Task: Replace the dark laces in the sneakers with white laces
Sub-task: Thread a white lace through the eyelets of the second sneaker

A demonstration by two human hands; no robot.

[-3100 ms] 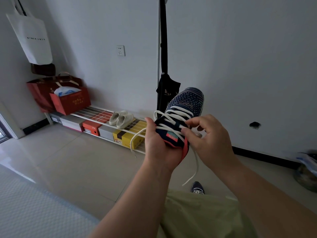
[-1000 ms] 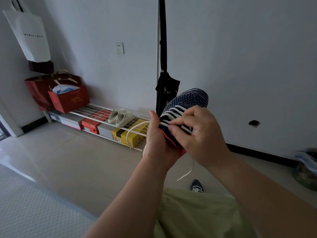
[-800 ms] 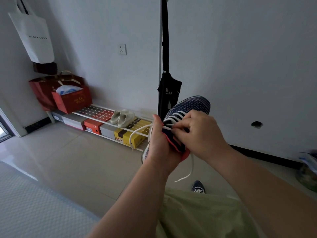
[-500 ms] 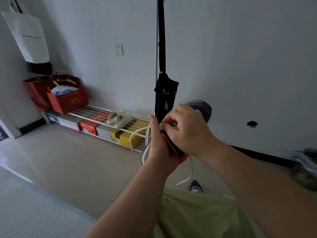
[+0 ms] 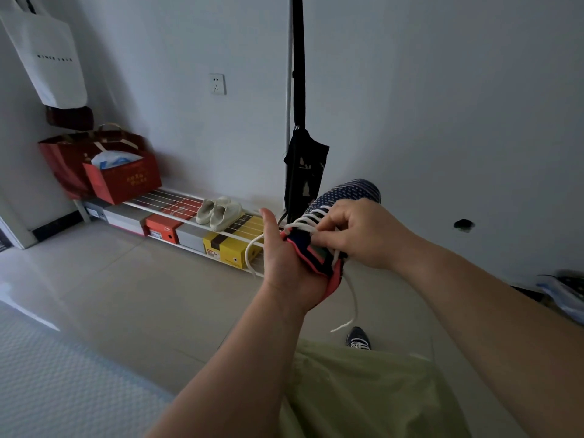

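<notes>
1. Navy knit with a coral collar: that is the sneaker (image 5: 344, 197) you hold up in front of you, toe pointing away toward the wall, heel toward you.
2. Your left hand (image 5: 286, 267) grips the heel and left side of the sneaker, thumb standing straight up beside the collar.
3. Your right hand (image 5: 363, 232) sits on top of the tongue area, fingers curled and pinching the white lace (image 5: 311, 220) at the upper eyelets.
4. White lace rows already cross the front of the sneaker; one loose end loops out to the left past your thumb, the other hangs down below the heel.
5. Your second sneaker (image 5: 358, 338) is on the tiled floor just beyond your knee, in pale green trousers (image 5: 363, 393).
6. Against the wall stands a low white wire rack (image 5: 177, 205) carrying a beige pair of slippers (image 5: 218, 210) and red gift bags (image 5: 120, 178), with shoe boxes (image 5: 227, 248) underneath.
7. Beside the rack a black strap bag (image 5: 305, 165) hangs from a pole.
</notes>
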